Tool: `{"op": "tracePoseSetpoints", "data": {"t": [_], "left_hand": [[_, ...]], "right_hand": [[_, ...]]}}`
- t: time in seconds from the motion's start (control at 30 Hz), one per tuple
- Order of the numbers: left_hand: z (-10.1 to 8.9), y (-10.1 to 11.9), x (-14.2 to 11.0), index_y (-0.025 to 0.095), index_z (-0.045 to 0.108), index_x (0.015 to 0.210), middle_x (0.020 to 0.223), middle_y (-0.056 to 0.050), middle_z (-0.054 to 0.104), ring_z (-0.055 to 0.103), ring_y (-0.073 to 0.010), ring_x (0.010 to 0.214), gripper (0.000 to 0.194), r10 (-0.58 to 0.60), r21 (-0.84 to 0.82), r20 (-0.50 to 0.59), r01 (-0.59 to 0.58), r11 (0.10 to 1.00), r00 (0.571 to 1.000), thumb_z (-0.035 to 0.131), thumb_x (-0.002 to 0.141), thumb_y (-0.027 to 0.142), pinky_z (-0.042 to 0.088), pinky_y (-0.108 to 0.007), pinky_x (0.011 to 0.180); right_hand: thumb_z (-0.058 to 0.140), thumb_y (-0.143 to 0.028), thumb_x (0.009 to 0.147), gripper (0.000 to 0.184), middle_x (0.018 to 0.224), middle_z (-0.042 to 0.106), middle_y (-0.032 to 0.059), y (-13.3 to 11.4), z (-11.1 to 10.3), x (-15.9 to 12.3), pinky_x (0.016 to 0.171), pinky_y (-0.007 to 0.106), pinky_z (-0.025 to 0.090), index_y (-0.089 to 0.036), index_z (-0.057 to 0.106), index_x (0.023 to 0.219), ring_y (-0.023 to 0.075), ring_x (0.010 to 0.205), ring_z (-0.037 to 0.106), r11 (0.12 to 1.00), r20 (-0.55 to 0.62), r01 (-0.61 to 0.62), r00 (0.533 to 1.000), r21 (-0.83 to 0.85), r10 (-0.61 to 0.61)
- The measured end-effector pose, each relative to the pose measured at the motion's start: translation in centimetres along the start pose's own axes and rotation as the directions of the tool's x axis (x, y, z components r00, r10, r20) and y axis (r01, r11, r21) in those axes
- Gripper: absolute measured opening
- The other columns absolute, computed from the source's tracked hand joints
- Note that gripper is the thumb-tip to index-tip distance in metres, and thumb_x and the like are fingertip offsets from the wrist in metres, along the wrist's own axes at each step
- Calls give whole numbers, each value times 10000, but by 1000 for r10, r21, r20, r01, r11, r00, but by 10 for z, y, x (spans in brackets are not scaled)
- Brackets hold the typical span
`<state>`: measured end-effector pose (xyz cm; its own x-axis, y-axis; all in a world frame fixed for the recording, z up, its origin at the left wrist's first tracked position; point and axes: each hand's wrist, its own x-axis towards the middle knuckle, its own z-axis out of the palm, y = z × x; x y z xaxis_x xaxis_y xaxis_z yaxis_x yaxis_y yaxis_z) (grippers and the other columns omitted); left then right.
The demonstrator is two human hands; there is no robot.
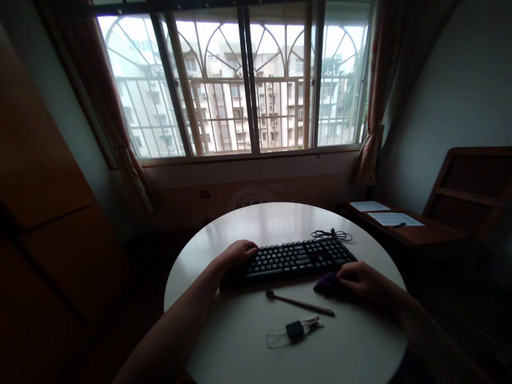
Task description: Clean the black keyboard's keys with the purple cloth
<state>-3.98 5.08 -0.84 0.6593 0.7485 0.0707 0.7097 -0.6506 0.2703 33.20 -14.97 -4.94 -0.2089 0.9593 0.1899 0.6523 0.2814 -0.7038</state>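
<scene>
A black keyboard (pixel 294 256) lies at a slight slant on the round white table (pixel 224 325). My left hand (pixel 239 252) grips its left end, the fingers closed over the far corner. In my right hand (pixel 362 280), closed near the keyboard's right front corner, is a dark purple cloth (pixel 330 284). The cloth hangs down to the tabletop. In front of the keyboard rests a thin brush (pixel 302 304) with a small round head. Nearer to me is a wire keycap puller (pixel 295 330) with a black middle piece.
Behind the keyboard, its coiled cable (pixel 333 234) lies on the table. To the right stands a wooden chair (pixel 440 232) bearing sheets of paper (pixel 396 219) and a pen. A wooden cabinet (pixel 44 176) is at the left. A barred window (pixel 248 85) with tied curtains fills the back.
</scene>
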Motion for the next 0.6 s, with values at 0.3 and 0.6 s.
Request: {"op": "tracePoseSetpoints", "data": {"t": [0.3,0.6], "left_hand": [[2,-3,1,206,731,1107,1111,-71,721,651,-238,1011,372,5,12,2,-5,1000,1000,450,928,371,468,-293,869],[3,-5,2,212,731,1108,1116,-61,722,653,-230,1009,364,6,9,-2,-6,1000,1000,455,925,365,468,-282,874]], "right_hand": [[524,-465,926,359,827,715,60,7,-3,3,691,302,481,-185,730,837,223,777,647,998,-127,-1,992,-65,-7],[496,-467,955,388,799,602,48,1,-3,0,669,295,466,-193,656,731,196,740,586,995,-304,61,949,-73,-81]]}}
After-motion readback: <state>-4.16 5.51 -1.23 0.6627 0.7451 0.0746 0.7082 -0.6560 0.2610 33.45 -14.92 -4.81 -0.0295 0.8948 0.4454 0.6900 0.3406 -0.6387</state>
